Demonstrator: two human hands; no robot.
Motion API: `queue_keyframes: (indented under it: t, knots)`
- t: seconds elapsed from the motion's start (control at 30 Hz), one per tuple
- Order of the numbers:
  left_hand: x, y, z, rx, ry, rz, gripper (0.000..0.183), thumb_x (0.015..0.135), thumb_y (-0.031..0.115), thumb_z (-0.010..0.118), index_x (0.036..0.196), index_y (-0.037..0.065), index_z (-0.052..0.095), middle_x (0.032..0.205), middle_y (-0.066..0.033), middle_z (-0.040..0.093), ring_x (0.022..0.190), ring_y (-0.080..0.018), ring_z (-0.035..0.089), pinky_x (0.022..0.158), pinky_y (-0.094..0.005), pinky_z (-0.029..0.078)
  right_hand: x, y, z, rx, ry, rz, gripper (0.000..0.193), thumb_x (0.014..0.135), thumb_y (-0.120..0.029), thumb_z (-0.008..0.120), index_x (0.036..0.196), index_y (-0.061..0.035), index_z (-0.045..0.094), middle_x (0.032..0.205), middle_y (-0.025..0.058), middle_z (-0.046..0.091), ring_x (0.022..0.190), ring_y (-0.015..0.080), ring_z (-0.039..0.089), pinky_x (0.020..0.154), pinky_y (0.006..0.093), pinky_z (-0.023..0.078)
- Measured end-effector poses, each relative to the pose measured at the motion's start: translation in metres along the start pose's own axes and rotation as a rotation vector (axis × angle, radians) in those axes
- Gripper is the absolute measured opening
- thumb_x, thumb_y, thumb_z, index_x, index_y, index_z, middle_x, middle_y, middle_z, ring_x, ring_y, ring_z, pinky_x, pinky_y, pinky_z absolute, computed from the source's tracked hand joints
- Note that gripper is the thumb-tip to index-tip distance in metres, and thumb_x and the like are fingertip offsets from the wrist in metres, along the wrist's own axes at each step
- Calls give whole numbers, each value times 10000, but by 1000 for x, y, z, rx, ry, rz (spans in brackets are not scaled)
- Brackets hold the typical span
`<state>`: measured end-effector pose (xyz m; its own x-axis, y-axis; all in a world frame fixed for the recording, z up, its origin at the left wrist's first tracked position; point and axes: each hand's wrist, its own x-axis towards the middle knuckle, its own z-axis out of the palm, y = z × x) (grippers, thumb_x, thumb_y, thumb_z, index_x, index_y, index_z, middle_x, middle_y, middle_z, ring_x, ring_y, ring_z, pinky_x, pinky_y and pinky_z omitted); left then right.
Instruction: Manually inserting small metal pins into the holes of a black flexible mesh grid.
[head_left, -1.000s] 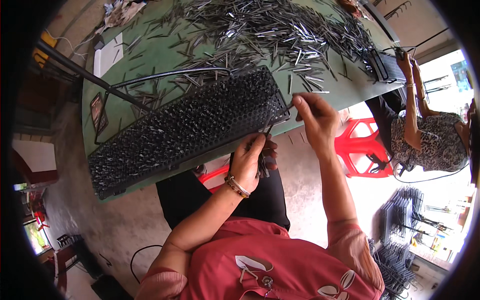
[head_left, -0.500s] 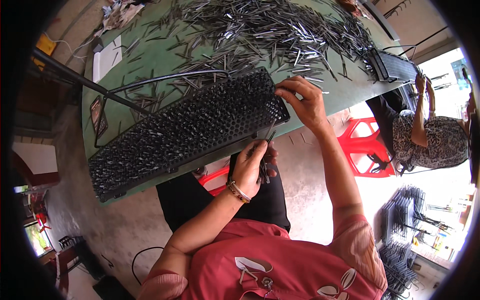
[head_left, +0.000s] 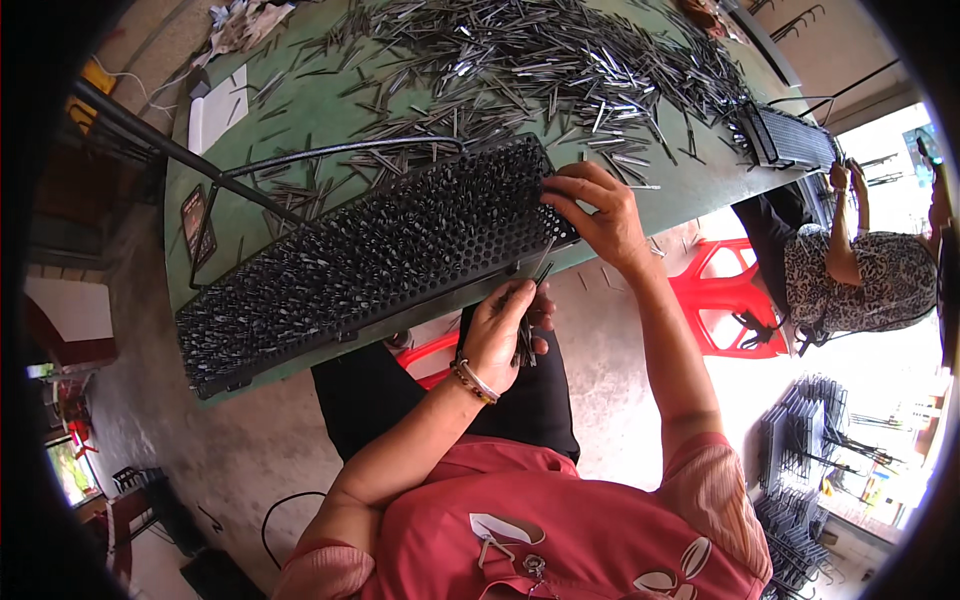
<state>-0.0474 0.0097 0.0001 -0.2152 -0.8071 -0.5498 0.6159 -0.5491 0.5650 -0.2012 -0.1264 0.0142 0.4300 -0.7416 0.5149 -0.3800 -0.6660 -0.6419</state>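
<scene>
A long black perforated rack (head_left: 455, 262) lies slantwise along the near table edge, most of its holes filled with dark thin sticks. Bare holes show along its near side and right end. My left hand (head_left: 503, 325) is closed around a small bundle of dark sticks (head_left: 524, 345), just below the rack's near edge. Over the rack's right end, my right hand (head_left: 598, 215) has thumb and fingertips pinched together at the holes. Whatever lies between those fingertips is too small to make out.
A large heap of loose dark sticks (head_left: 560, 60) covers the far part of the green table (head_left: 665, 205). A bent metal rod frame (head_left: 340, 152) rises behind the rack. To the right are a red plastic stool (head_left: 725, 290) and another person (head_left: 860, 270) working at a similar rack (head_left: 785, 138).
My right hand has shifted slightly left and down over the rack's right end. My left hand stays nearly still with its bundle.
</scene>
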Motion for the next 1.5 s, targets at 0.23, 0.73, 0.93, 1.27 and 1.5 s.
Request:
queue_keyframes:
  t: [0.23, 0.73, 0.93, 1.27, 1.5]
  knots:
    - [-1, -1, 0, 10, -33, -3, 233, 942, 289, 526, 1026, 81, 591, 806, -12, 607, 679, -87, 570, 473, -217, 433, 2, -2, 5, -160, 25, -36, 188, 764, -57, 702, 949, -34, 684, 912, 101, 610, 758, 223, 614, 669, 304, 491]
    - [-3, 2, -1, -10, -53, 66, 241, 944, 294, 526, 1022, 74, 590, 801, -16, 604, 664, -84, 563, 454, -211, 440, -12, -31, -3, -67, 102, 262, 212, 843, -137, 664, 1014, -12, 668, 917, 93, 619, 763, 164, 593, 663, 271, 474]
    - [-1, 2, 3, -21, -76, 148, 252, 941, 288, 535, 1035, 58, 575, 801, -28, 605, 650, -88, 564, 432, -215, 447, -35, -56, -6, 511, -221, 607, 280, 876, -204, 651, 1010, 43, 657, 854, 33, 636, 737, 84, 534, 648, 232, 444]
    - [-7, 2, 8, 59, -183, 86, 324, 959, 303, 499, 1128, 35, 564, 833, -47, 597, 625, -57, 526, 413, -192, 403, -31, -52, -9, 503, -60, 772, 252, 847, -195, 681, 988, 15, 680, 810, 20, 654, 717, 68, 548, 629, 212, 443]
    - [-3, 5, 0, -12, -218, -62, 374, 946, 340, 513, 1156, 31, 523, 872, -67, 595, 596, -40, 484, 418, -178, 341, -12, -42, -24, 518, 27, 559, 174, 865, -140, 652, 967, -1, 675, 849, 4, 626, 724, 63, 524, 613, 209, 424]
